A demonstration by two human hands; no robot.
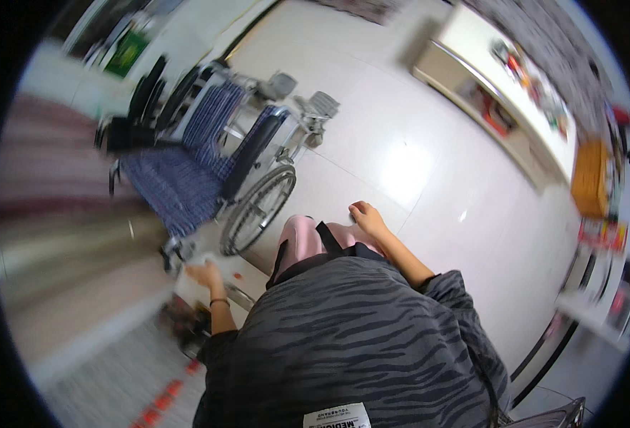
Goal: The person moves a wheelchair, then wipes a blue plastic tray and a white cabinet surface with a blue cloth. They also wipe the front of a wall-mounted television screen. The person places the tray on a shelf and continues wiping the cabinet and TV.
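My left hand (205, 274) is blurred, just beside the rear corner of a folding wheelchair (175, 187). Its fingers seem spread, with no held thing showing. The wheelchair has a blue checked fabric seat and back, black armrest pads, spoked wheels (261, 211) and grey footrests (323, 102). Over my right thigh hangs my right hand (367, 216), fingers loosely bent. A small dark patch shows by its fingertips; whether it is held or lies behind cannot be told. My pink trousers (300, 235) and dark striped top (347, 315) fill the lower middle.
Pale glossy tiles (357, 155) cover the floor. A low white cabinet (486, 69) with small items on top stands at the upper right, near an orange-brown box (590, 179). On the left hangs a blurred pinkish curtain (63, 160). Red marks (165, 398) line a grey surface, lower left.
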